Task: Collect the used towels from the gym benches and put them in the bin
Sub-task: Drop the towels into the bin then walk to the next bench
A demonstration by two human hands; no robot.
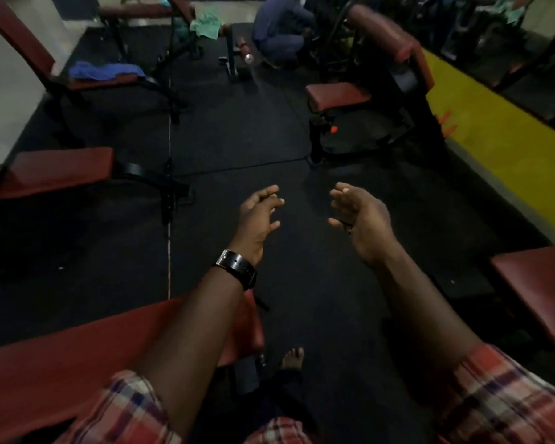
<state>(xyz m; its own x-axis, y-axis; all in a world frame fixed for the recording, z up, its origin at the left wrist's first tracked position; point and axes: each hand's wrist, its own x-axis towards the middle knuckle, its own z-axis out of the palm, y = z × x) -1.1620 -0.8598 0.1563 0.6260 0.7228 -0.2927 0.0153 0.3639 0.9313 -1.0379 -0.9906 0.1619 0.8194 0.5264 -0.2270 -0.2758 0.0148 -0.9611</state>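
Maroon vinyl benches line a dim gym aisle floored in black rubber matting [301,129], where a person in a plaid short-sleeved shirt reaches both bare arms forward over open floor. The left hand [258,221], with a dark strapped watch [236,267] at the wrist, is empty, its fingers loosely curled and apart; the right hand [361,219] is likewise empty, fingers spread and half bent, palm turned inward. A blue towel [104,71] lies crumpled along the seat of a bench [109,80] at the upper left, near its backrest end. A green towel [205,24] is draped over the end of another bench farther back, partly blurred. Behind it a crouching figure [281,30] in blue is cut off by the top edge. No bin can be made out. The near bench [77,354] at lower left is partly hidden by the left forearm, and a bare foot [292,358] shows below. A yellow strip [493,149] runs along the right side.
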